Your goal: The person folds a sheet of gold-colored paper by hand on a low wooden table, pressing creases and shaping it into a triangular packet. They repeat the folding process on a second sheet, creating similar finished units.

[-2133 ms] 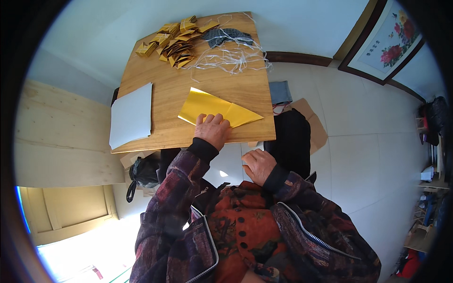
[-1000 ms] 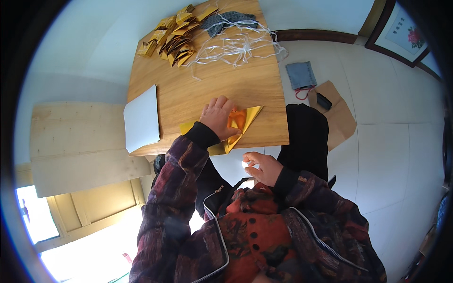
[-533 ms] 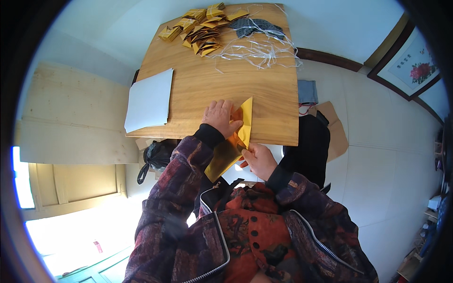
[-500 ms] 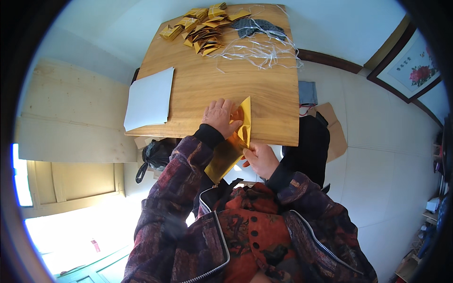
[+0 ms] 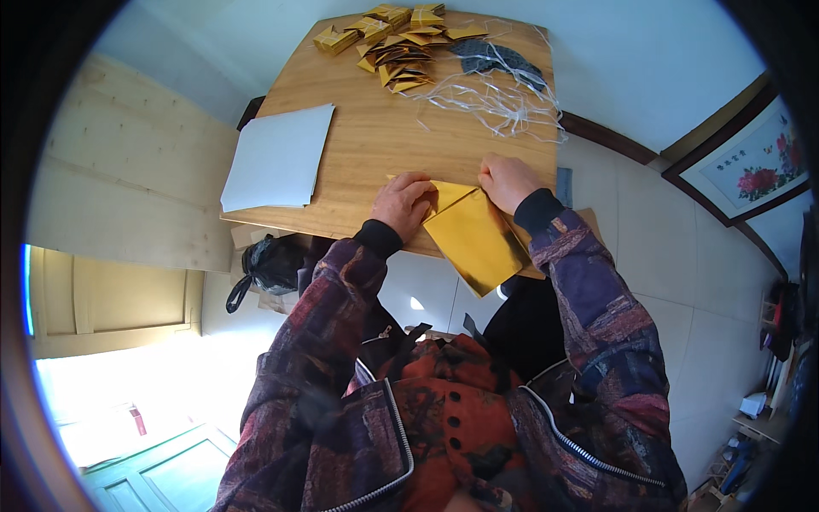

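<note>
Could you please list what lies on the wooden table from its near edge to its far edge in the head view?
Shiny gold paper sheet under both hands → tangle of clear plastic strings → pile of small folded gold paper pieces.

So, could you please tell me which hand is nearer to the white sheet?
Left. The left hand rests on the gold paper, just right of the white sheet; the right hand lies farther right.
</note>
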Tool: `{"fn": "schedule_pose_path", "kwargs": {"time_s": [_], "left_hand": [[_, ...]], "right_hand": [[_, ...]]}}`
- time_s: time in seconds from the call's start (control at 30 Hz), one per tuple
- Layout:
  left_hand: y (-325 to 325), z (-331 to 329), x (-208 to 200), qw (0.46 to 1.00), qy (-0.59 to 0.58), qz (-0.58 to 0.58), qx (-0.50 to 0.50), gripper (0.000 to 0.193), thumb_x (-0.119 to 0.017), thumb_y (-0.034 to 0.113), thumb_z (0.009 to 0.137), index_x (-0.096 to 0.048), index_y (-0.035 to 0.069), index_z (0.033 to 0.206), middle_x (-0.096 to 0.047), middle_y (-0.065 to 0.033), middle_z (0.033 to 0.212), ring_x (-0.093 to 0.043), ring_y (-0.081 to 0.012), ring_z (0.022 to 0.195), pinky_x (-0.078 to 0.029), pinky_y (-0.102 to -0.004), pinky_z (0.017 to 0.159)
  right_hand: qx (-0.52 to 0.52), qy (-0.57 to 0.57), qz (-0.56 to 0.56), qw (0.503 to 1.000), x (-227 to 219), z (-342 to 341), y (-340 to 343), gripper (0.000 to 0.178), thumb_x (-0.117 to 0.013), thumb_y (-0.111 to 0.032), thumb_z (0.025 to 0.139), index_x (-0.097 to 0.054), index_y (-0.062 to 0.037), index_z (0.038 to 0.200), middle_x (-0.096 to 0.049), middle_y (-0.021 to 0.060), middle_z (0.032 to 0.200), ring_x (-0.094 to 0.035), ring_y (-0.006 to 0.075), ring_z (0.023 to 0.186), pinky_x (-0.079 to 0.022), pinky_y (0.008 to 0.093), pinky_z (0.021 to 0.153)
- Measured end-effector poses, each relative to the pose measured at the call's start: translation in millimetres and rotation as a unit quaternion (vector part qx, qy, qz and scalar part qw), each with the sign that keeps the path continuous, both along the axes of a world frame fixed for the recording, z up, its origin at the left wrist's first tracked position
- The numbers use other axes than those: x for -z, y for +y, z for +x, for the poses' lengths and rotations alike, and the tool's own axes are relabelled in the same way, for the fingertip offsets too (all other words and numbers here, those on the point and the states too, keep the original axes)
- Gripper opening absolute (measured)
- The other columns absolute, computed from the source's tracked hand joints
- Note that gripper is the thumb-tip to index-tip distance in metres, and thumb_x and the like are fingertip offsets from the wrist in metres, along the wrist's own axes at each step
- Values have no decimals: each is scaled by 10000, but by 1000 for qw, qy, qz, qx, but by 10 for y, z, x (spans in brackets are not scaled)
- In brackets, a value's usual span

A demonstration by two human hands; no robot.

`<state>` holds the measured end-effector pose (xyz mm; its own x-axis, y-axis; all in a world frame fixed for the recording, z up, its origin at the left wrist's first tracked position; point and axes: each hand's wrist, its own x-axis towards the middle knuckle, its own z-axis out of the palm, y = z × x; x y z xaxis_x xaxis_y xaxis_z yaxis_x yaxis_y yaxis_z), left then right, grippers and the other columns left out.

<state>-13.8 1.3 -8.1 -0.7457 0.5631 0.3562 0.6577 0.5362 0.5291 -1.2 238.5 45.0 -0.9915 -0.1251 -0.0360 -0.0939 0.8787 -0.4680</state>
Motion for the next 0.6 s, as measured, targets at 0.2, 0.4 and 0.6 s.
{"fn": "schedule_pose_path", "kwargs": {"time_s": [0.2,0.4,0.6], "left_hand": [[-96,-83,77,999,-24,15,39,334,-608,14,781,-641,46,1112,-588,-121,1230,-564,-343,1099,-489,-396,913],[-151,-107,64,999,3,-22,46,346,-612,24,792,-662,88,1128,-579,-101,1264,-552,-305,1129,-424,-399,983],[-155,-67,39,999,-7,-36,34,336,-621,71,815,-656,113,1147,-563,-94,1288,-522,-276,1184,-357,-417,1035]], "right_hand": [[-36,115,0,993,-36,397,-195,186,-605,-173,876,-619,-18,979,-660,176,971,-614,378,896,-486,450,775],[-130,97,48,986,190,701,-465,463,-628,-247,871,-529,-65,1285,-479,114,1383,-385,301,1333,-302,462,1086],[-113,121,57,985,427,880,-544,511,-610,-287,889,-489,-95,1347,-398,97,1469,-301,315,1387,-244,507,1122]]}}
